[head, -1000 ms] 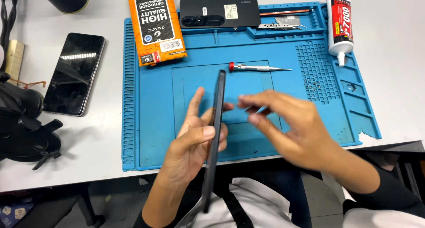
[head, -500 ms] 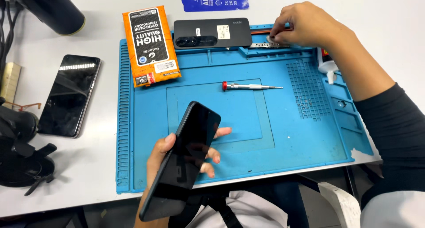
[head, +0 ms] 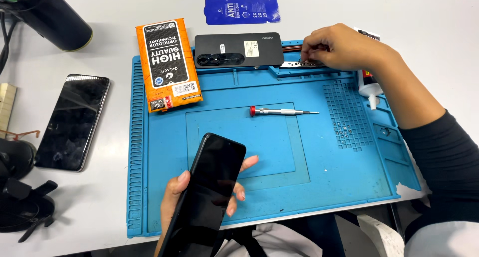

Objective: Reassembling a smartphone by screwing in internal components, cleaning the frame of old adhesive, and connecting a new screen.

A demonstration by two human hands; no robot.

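1. Since a moment ago, our right hand point(head: 339, 48) has stayed at the far edge of the blue mat point(head: 349, 172), and our left hand point(head: 199, 197) holds the dark phone point(head: 207, 192) a bit lower and flatter.
2. Our left hand wraps around the phone, thumb on one side, fingers on the other, screen facing up.
3. Our right fingers are pinched together on small metal parts point(head: 299, 64) in the mat's top tray. We cannot tell what they pinch.
4. Just left of that hand lies a black back cover point(head: 237, 50).
5. Between our hands rests a little screwdriver point(head: 282, 111).
6. To do this well, we should pinch softly and keep the phone level.
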